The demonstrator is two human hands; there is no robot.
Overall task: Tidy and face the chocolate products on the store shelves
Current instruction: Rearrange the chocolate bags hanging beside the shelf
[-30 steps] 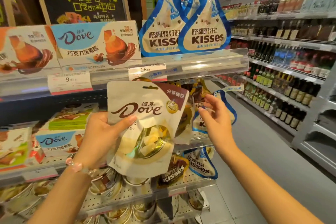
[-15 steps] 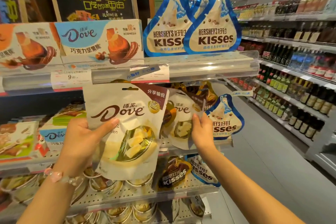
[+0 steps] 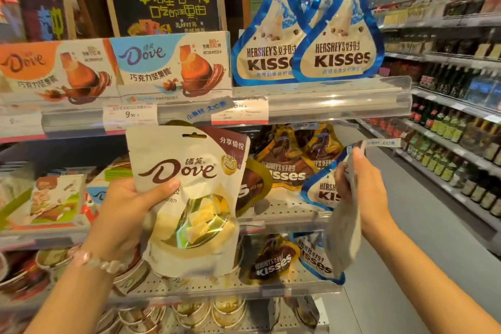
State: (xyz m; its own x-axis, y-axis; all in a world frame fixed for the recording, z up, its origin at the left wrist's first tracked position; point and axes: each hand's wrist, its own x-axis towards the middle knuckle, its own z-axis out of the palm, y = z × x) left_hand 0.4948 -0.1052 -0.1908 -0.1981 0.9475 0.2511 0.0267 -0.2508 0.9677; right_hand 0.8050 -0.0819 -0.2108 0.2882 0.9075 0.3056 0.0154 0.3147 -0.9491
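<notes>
My left hand [image 3: 127, 211] grips a white Dove pouch [image 3: 189, 203] by its left edge, label toward me, in front of the middle shelf. My right hand [image 3: 360, 184] holds a second pouch [image 3: 344, 225] pulled off the middle shelf; it is turned edge-on, so only its pale back shows. Behind them, brown and gold Kisses bags [image 3: 292, 163] and a blue Kisses bag [image 3: 322, 187] stand on the middle shelf [image 3: 284, 211].
Dove boxes [image 3: 173, 65] and two blue Kisses bags [image 3: 336, 35] stand on the top shelf [image 3: 325, 100]. More Kisses bags [image 3: 271, 260] sit on the lower shelf. Boxed chocolate [image 3: 51, 200] is at left. An aisle with bottle shelves [image 3: 455, 130] runs at right.
My right hand took the second Dove pouch from the middle shelf and swung it out to the right, turning it edge-on. My left hand kept its pouch roughly in place.
</notes>
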